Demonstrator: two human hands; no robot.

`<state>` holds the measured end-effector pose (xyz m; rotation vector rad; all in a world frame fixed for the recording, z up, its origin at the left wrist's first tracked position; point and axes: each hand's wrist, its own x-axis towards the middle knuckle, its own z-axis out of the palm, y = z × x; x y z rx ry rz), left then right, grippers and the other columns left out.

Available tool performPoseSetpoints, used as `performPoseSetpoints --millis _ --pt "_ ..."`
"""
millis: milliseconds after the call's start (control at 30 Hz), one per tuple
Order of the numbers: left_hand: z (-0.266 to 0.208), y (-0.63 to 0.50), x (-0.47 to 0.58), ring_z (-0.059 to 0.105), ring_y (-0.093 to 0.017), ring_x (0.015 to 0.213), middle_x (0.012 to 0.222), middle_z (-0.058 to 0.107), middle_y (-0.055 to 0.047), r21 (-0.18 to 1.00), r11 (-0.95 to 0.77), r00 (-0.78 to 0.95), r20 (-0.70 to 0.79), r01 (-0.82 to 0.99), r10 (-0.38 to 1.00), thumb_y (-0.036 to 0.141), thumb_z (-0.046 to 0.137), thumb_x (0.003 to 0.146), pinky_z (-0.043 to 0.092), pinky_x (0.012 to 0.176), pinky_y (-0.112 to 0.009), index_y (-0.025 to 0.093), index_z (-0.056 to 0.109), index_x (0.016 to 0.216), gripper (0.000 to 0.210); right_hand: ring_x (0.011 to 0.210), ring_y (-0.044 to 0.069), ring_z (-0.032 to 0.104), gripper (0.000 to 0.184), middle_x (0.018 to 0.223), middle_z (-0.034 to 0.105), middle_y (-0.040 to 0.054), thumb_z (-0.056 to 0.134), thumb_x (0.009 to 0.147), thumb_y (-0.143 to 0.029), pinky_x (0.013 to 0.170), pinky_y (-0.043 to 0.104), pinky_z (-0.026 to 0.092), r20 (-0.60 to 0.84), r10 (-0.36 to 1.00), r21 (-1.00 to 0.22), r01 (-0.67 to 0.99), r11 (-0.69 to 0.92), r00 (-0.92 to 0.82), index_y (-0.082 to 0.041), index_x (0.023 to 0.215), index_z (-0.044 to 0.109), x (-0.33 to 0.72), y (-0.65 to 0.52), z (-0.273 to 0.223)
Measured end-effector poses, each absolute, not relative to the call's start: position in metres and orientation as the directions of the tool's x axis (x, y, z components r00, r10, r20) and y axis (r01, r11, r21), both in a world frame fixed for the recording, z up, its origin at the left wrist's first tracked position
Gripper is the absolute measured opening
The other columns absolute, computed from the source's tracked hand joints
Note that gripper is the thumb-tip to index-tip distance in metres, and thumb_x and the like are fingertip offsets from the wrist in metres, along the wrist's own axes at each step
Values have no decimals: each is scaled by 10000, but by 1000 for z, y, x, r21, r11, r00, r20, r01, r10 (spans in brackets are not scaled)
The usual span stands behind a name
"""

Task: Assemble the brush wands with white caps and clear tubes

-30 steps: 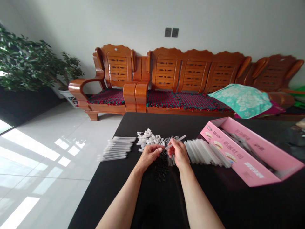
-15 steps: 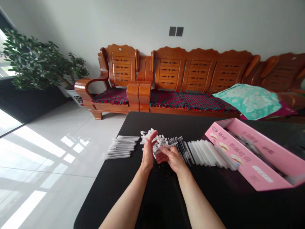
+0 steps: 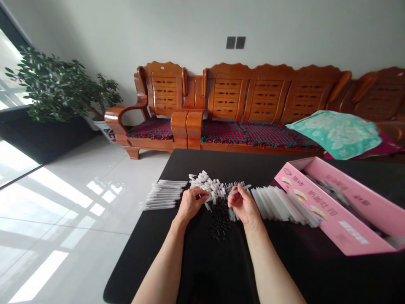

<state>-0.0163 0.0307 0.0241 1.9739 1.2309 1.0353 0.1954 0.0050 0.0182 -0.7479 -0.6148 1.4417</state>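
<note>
My left hand (image 3: 192, 204) is pinched at the near left side of a pile of white pen caps (image 3: 212, 184), its fingertips closed on one white pen cap. My right hand (image 3: 245, 207) holds a white pen barrel (image 3: 247, 187) between thumb and fingers, tilted over the row of dark, thin pen refills (image 3: 233, 215). It hides part of those refills. Between the two hands lies a heap of small black pieces (image 3: 220, 221), perhaps plugs.
White pens (image 3: 164, 195) lie in a row on the left of the black table (image 3: 202, 261). Translucent white barrels (image 3: 278, 203) lie to the right, beside an open pink box (image 3: 322, 211). A wooden sofa (image 3: 228, 90) stands behind.
My hands have moved apart. The left hand has come down to the white caps and closed its fingers; the right has moved right and up with the pen barrel.
</note>
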Motion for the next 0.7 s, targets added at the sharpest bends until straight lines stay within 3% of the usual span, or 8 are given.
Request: performPoseSetpoints --millis 200,333,400,500,600,700 --pt "18 27 -4 586 -155 673 810 690 -24 690 -469 374 297 552 878 220 733 735 415 673 -263 254 783 809 96 442 137 572 307 532 632 -15 738 767 -484 399 240 462 -68 996 -770 -638 -16 57 -186 752 666 196 6 16" --pt "15 28 0 605 -165 703 772 682 -24 727 -416 333 268 546 904 209 718 737 442 708 -274 233 760 736 48 449 144 584 303 535 640 -10 728 779 -479 409 247 477 -68 996 -783 -622 -14 63 -184 758 666 195 6 15" --pt "16 28 1 609 -162 668 736 680 -32 842 -330 271 229 427 935 254 705 761 467 690 -281 203 747 757 67 458 145 596 296 545 653 -5 727 784 -470 416 249 490 -70 996 -783 -622 -18 59 -180 764 671 194 6 14" --pt "16 27 5 661 -185 688 767 706 -66 995 -101 237 94 19 967 383 709 774 519 645 -289 155 713 860 244 472 149 618 290 553 669 1 726 792 -461 425 248 508 -72 996 -783 -622 -30 43 -175 770 680 193 6 13" --pt "16 26 8 691 -193 722 830 727 -90 962 60 270 14 -267 963 452 752 735 554 656 -295 131 684 919 376 488 158 645 288 567 689 12 726 795 -457 438 253 534 -67 997 -797 -603 -34 32 -171 787 690 191 4 14" --pt "15 26 9 677 -162 685 795 719 -73 948 82 280 9 -309 960 444 777 720 554 663 -278 119 700 947 404 511 170 667 302 595 710 36 731 792 -460 458 269 565 -47 999 -824 -567 -24 26 -160 805 696 187 2 17"
